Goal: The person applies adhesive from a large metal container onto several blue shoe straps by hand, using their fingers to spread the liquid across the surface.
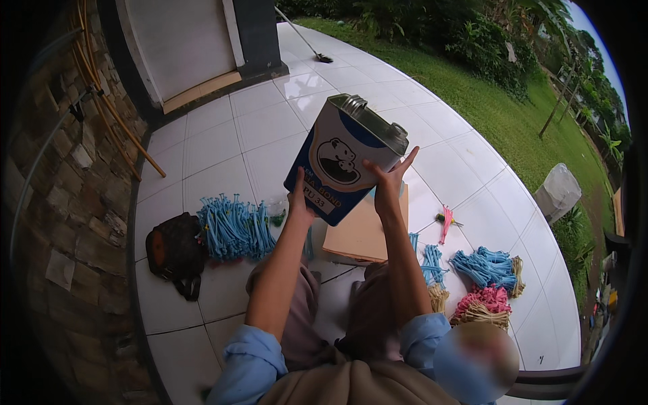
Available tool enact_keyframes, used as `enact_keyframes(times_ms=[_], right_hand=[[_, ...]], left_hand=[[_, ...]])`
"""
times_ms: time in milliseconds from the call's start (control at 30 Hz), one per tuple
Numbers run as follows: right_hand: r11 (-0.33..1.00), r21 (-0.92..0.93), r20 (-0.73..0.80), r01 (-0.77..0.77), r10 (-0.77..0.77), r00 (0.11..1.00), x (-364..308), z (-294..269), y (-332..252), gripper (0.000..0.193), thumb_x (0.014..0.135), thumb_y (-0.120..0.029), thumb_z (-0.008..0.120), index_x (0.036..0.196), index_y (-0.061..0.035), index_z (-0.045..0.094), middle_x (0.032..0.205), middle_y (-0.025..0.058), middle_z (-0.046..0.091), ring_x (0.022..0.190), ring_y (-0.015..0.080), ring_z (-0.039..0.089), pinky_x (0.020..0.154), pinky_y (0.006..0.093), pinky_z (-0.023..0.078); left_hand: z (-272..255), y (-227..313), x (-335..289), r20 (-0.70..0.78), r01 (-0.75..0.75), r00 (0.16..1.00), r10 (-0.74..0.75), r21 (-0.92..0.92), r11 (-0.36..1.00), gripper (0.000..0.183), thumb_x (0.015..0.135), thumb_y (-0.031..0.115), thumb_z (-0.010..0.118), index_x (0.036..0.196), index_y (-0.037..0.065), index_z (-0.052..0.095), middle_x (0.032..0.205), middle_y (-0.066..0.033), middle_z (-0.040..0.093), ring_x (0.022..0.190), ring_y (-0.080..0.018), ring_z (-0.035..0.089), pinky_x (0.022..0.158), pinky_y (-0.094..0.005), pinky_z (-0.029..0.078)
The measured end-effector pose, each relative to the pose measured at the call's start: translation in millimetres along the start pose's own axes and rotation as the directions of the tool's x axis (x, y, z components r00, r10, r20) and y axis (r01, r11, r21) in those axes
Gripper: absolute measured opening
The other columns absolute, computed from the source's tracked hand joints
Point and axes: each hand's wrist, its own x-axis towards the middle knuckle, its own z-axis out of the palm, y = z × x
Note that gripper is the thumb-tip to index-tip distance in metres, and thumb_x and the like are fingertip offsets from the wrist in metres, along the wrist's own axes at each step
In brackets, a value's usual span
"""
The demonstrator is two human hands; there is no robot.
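A rectangular metal can, blue and white with an animal picture on its front, is held up in the air, tilted, between both of my hands. My left hand grips its lower left side. On its right side, my right hand presses with the thumb on the front and other fingers stretched out past the edge. A round cap or neck and a handle show on the can's top. Below it lies a brown cardboard piece on the tiled floor, partly hidden by the can and my right forearm.
Left of my legs lie a big pile of light blue strands and a dark bag. To the right are blue bundles, pink bundles and a small pink bunch. A broom lies farther off; a stone wall borders the left.
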Motion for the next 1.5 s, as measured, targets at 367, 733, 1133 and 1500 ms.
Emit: enact_keyframes(times_ms=[367,733,1133,1500], right_hand=[[0.953,-0.059,0.026,0.299,-0.298,0.954,11,-25,3,0.105,0.07,-0.014,0.077,0.143,-0.0108,0.001,0.146,0.0089,0.001,0.125,0.0283,0.037,0.101,0.0398,0.04],[0.945,-0.125,-0.083,0.303,-0.314,0.946,10,-22,10,0.102,0.071,-0.002,0.073,0.14,-0.0193,0.001,0.137,0.0101,0.026,0.118,0.0285,0.043,0.089,0.0373,0.051],[0.977,-0.16,-0.238,0.141,-0.176,0.955,-16,-21,77,0.074,0.077,-0.004,0.069,0.132,-0.0136,0.02,0.129,0.018,0.034,0.113,0.028,0.047,0.084,0.0344,0.052],[0.925,-0.372,-0.292,0.078,-0.197,0.936,-4,-17,108,0.067,0.082,-0.011,0.065,0.136,-0.008,0.024,0.127,0.0178,0.028,0.122,0.0301,0.033,0.086,0.0338,0.045]], left_hand=[[33,-6,19,-0.231,-0.499,0.846,0.479,-0.033,0.866,0.074,0.074,0.04,0.075,0.119,0.005,0.027,0.116,-0.014,0.041,0.11,-0.0241,0.047,0.094,-0.0382,0.041],[46,1,16,-0.254,-0.64,0.727,0.637,0.085,0.764,0.069,0.071,0.039,0.077,0.111,0.008,0.031,0.111,-0.0119,0.044,0.108,-0.0225,0.049,0.092,-0.0363,0.046],[30,41,21,-0.131,-0.585,0.578,0.805,0.621,0.522,0.07,0.068,0.041,0.078,0.113,0.009,0.035,0.109,-0.0109,0.048,0.105,-0.0264,0.052,0.096,-0.0397,0.044],[40,57,46,-0.032,-0.486,0.534,0.845,0.806,0.338,0.071,0.067,0.048,0.076,0.112,0.011,0.036,0.107,-0.0129,0.055,0.1,-0.0266,0.058,0.09,-0.0395,0.048]])
